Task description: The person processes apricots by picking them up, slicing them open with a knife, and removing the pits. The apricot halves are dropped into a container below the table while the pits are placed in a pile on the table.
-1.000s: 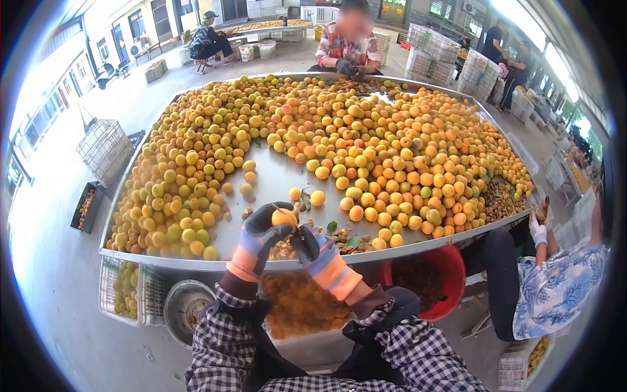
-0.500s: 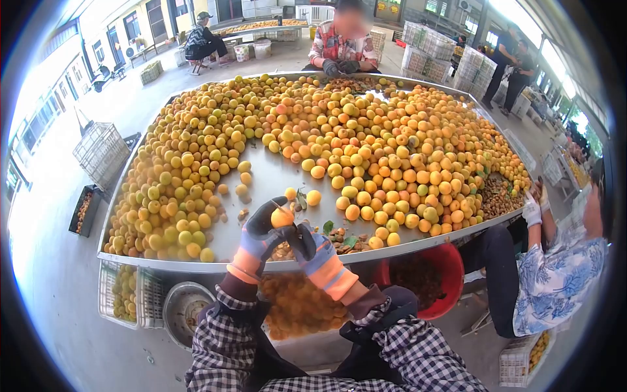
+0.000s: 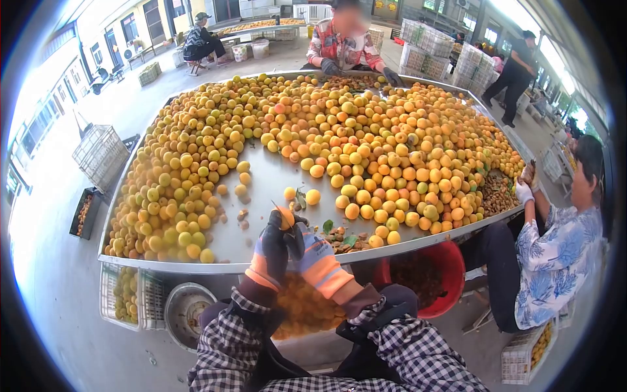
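The premises are a roofed work hall, with a pale floor (image 3: 59,281) giving clear walking room left of the table. The metal table (image 3: 261,171) has a raised rim all round; its bare panel runs inward from the near edge, between banks of fruit. Heaped fruit (image 3: 418,157), yellow to orange with some greenish, covers most of the remaining table. One person (image 3: 343,46) sits at the table's far edge, another (image 3: 555,255) off its right end. Under the near edge stand a red tub (image 3: 456,271), toward the right, and a metal basin (image 3: 171,313), toward the left.

Both hands wear dark-fingered gloves with orange and grey-blue cuffs, and meet over the table's near edge. The left hand (image 3: 273,243) grasps one fruit; the right hand (image 3: 307,247) is curled against it, and whether it grips the fruit cannot be told. Dark print on the right glove is too small to read. The held fruit (image 3: 285,217) is rounded and orange, just above the table's near edge; a thin dark sliver (image 3: 275,204) projects at its upper left, nature undetermined.
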Action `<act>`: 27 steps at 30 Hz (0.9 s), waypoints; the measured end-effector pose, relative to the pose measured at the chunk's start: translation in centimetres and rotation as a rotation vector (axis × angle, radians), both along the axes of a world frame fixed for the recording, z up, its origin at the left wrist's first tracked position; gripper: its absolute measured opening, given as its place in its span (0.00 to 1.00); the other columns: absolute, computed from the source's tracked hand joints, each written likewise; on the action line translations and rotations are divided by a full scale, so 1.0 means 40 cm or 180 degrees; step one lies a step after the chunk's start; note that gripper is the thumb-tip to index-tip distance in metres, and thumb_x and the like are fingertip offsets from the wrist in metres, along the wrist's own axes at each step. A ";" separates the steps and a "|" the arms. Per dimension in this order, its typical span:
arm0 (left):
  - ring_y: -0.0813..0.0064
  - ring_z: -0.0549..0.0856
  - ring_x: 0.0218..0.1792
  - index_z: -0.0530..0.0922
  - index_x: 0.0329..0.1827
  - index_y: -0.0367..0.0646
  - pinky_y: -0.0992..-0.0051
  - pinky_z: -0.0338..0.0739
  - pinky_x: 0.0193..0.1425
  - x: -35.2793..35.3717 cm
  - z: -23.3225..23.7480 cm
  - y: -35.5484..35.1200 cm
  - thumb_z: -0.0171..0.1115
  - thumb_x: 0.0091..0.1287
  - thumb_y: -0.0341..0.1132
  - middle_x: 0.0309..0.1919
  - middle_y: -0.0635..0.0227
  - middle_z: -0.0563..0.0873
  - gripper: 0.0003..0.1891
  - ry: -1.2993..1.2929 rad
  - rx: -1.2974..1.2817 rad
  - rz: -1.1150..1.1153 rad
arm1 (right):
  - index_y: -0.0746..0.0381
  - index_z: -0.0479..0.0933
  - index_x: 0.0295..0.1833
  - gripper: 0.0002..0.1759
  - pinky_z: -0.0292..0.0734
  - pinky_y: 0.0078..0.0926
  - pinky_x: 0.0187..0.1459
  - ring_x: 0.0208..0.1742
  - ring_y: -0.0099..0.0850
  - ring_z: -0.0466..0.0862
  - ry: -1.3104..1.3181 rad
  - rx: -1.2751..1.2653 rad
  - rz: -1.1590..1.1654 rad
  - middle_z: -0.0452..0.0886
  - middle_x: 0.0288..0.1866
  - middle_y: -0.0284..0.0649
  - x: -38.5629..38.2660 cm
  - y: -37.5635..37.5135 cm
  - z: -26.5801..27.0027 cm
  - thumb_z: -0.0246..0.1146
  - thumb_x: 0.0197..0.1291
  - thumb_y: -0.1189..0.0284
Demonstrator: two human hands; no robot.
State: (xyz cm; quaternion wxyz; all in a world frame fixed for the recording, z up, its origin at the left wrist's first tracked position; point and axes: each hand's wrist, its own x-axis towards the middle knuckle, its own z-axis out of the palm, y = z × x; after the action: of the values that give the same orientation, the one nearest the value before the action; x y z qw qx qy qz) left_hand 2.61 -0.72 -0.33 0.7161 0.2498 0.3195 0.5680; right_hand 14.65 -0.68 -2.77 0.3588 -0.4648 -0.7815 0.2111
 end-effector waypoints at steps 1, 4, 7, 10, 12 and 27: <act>0.73 0.81 0.40 0.77 0.50 0.36 0.75 0.75 0.51 0.000 -0.007 0.001 0.47 0.73 0.56 0.41 0.63 0.84 0.27 0.0003 0.0005 -0.0004 | 0.62 0.71 0.49 0.12 0.75 0.47 0.34 0.36 0.53 0.81 0.0003 0.0005 -0.0004 0.80 0.36 0.52 -0.005 0.004 -0.013 0.53 0.67 0.65; 0.73 0.81 0.41 0.78 0.49 0.36 0.75 0.76 0.50 0.001 -0.011 -0.001 0.48 0.73 0.54 0.40 0.64 0.83 0.26 -0.0489 -0.0289 0.0011 | 0.62 0.71 0.49 0.12 0.76 0.48 0.34 0.35 0.54 0.81 -0.0177 0.0043 -0.0004 0.81 0.36 0.53 -0.012 0.012 -0.011 0.53 0.67 0.65; 0.74 0.82 0.39 0.78 0.47 0.35 0.75 0.76 0.48 -0.005 0.001 0.001 0.48 0.74 0.51 0.37 0.66 0.83 0.24 0.0430 0.0072 0.0246 | 0.64 0.66 0.57 0.24 0.78 0.40 0.45 0.44 0.49 0.82 -0.0424 -0.0538 0.0091 0.82 0.42 0.52 0.012 0.012 0.018 0.61 0.57 0.68; 0.79 0.81 0.34 0.79 0.47 0.34 0.81 0.75 0.41 -0.019 -0.007 0.010 0.57 0.71 0.47 0.35 0.69 0.84 0.21 0.1423 0.0773 0.0518 | 0.64 0.65 0.60 0.26 0.78 0.39 0.45 0.46 0.47 0.83 -0.1060 -0.0380 -0.0193 0.82 0.45 0.50 0.031 0.013 0.021 0.61 0.58 0.66; 0.79 0.81 0.45 0.78 0.54 0.34 0.78 0.76 0.50 -0.025 -0.012 0.014 0.64 0.67 0.41 0.44 0.67 0.85 0.20 0.1890 0.1028 0.0334 | 0.61 0.66 0.58 0.21 0.78 0.45 0.37 0.39 0.53 0.82 -0.0446 0.0106 -0.0254 0.81 0.39 0.52 0.046 0.014 0.046 0.59 0.63 0.65; 0.83 0.81 0.34 0.80 0.45 0.34 0.83 0.77 0.38 -0.028 0.029 0.006 0.63 0.66 0.34 0.34 0.72 0.84 0.11 0.1949 0.1268 0.0650 | 0.65 0.64 0.66 0.26 0.77 0.38 0.48 0.52 0.49 0.79 0.0337 0.0255 0.0522 0.78 0.52 0.54 0.025 0.039 -0.021 0.57 0.62 0.75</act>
State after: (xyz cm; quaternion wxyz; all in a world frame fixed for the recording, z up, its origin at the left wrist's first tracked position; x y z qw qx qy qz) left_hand 1.50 -0.50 0.82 0.4645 0.5092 0.4254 0.5865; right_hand 15.63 0.88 -3.61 0.3995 -0.3727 -0.8046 0.2326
